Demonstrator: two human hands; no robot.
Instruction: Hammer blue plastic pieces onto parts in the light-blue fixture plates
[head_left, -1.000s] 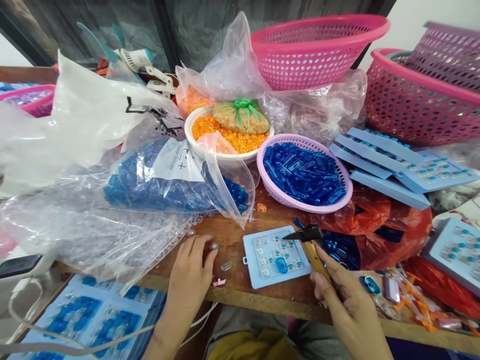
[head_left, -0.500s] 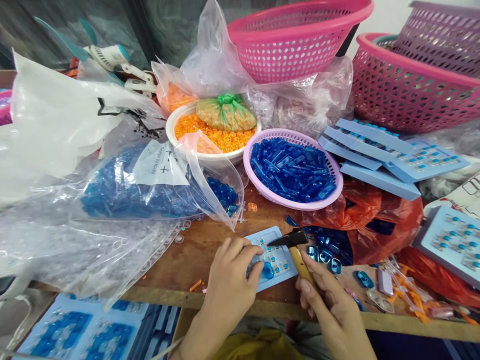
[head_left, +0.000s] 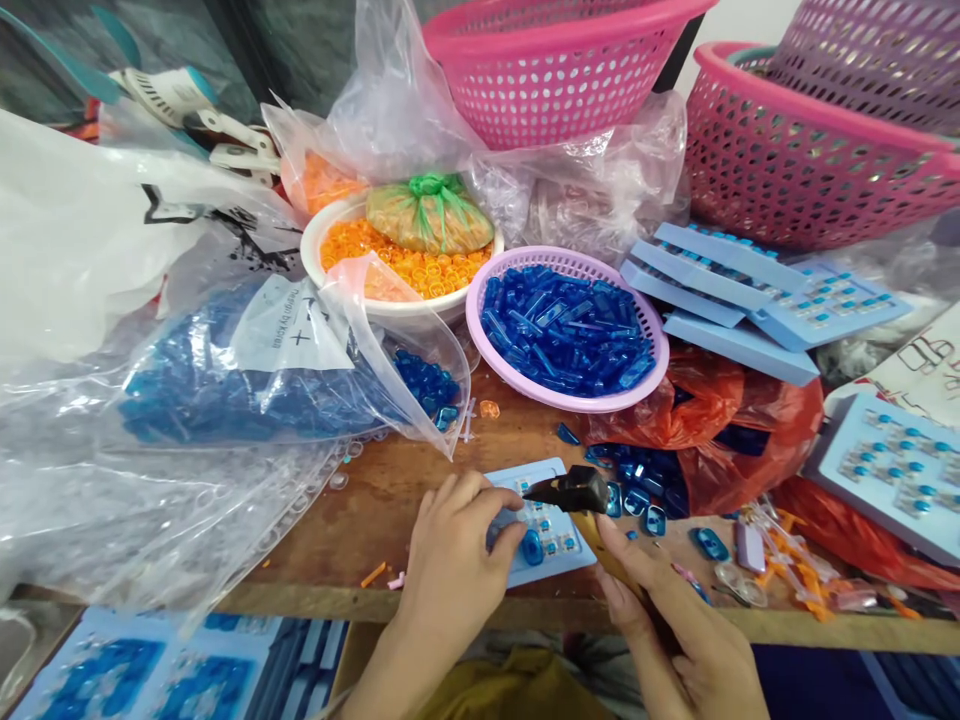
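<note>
A light blue panel (head_left: 551, 572) lies near the table's front edge, with small clear and blue parts in rows and a larger blue piece (head_left: 532, 547) on it. My left hand (head_left: 463, 540) rests on the panel's left side, its fingers curled and thumb bent in; what the fingertips hold, if anything, is hidden. The wooden handle of a small hammer (head_left: 574, 490) is in my right hand (head_left: 652, 590), and its black head hangs over the panel's upper part, close to my left fingertips.
Behind the panel stands a lilac basket (head_left: 480, 330) of blue pieces, beside a white bowl (head_left: 311, 245) of orange pieces. Plastic bags (head_left: 247, 390) cover the left. Stacked blue panels (head_left: 742, 345), red bags (head_left: 780, 440) and pink baskets (head_left: 810, 150) occupy the right.
The view has shifted, so the background sits further left and slightly higher. The hammer is tilted differently, its head more level over the panel. My left hand stays at the panel.
</note>
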